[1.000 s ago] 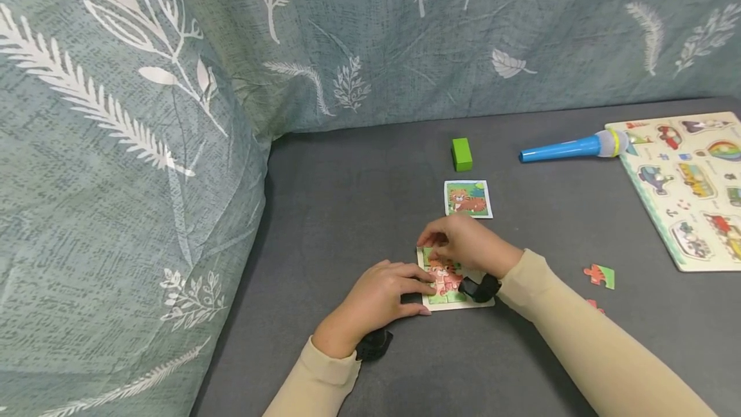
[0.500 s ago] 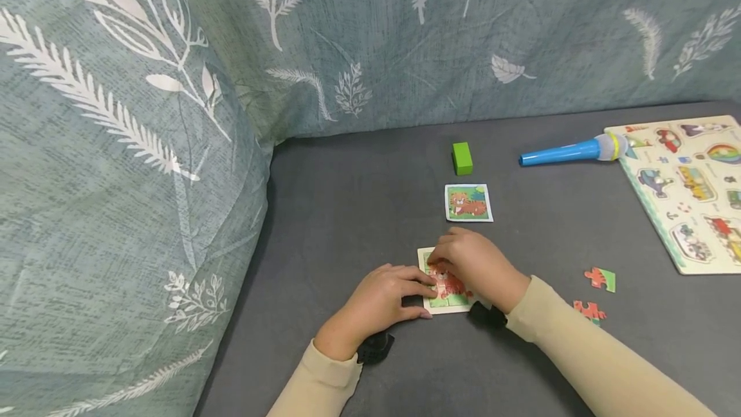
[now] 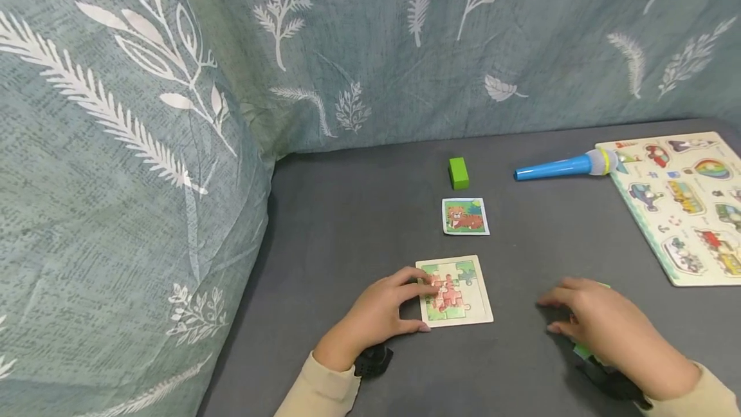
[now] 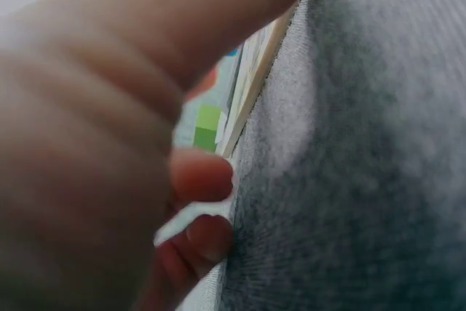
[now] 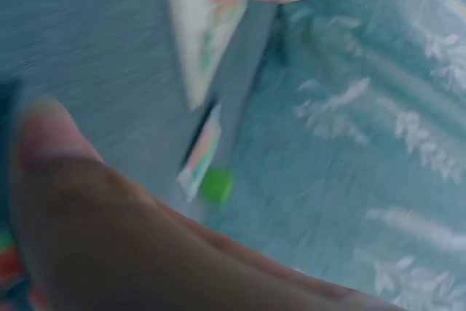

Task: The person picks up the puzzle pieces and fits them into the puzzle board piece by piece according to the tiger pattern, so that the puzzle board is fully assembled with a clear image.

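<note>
I judge that the step in hand is to fetch another piece for the puzzle board (image 3: 480, 298), which lies on the worktop (image 3: 347, 224), on the near side of the tiger card (image 3: 466, 217). The fitted pieces (image 3: 448, 301) cover mainly its left and centre, while pale places show at the far middle and on the right. The left hand (image 3: 377, 309) rests at the board's left edge, its fingers loosely bent, the thumb at the near left corner, probably to steady it. The right hand (image 3: 610, 330) is over the loose pieces (image 3: 581, 351), to the right of the board; its fingers are released, with the tips apart and no piece seen between them. The next move seems to call for a pinch on one piece, then turning it to agree with an open place. Compared with half a second ago, the right hand has left the board and now hides most of the loose pieces; the left hand has kept its place.
</note>
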The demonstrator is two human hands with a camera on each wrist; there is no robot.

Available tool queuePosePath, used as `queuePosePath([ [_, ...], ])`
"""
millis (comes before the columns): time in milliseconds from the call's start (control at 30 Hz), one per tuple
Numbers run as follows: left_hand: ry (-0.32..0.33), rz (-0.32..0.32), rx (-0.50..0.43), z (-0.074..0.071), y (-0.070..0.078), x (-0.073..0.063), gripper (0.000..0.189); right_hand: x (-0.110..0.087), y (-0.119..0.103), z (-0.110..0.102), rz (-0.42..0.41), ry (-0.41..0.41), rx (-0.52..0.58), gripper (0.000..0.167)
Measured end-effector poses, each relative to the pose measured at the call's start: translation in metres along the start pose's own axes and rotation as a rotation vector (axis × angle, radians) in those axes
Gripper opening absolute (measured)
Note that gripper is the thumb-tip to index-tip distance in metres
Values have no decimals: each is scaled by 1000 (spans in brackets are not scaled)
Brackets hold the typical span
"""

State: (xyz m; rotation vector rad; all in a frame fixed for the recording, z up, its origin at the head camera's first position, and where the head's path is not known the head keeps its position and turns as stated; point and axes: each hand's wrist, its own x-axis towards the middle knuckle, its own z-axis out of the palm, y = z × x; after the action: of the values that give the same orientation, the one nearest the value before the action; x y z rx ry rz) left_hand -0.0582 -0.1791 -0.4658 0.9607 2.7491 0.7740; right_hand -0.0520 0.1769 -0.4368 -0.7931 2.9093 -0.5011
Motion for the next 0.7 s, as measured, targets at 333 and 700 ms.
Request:
queuePosePath([
  [333, -26, -117, 88, 0, -4, -9, 75, -34, 24, 24, -13, 59, 176, 40],
  [700, -17, -76, 105, 2, -1, -2, 76, -55, 27, 15, 147, 62, 15, 51],
])
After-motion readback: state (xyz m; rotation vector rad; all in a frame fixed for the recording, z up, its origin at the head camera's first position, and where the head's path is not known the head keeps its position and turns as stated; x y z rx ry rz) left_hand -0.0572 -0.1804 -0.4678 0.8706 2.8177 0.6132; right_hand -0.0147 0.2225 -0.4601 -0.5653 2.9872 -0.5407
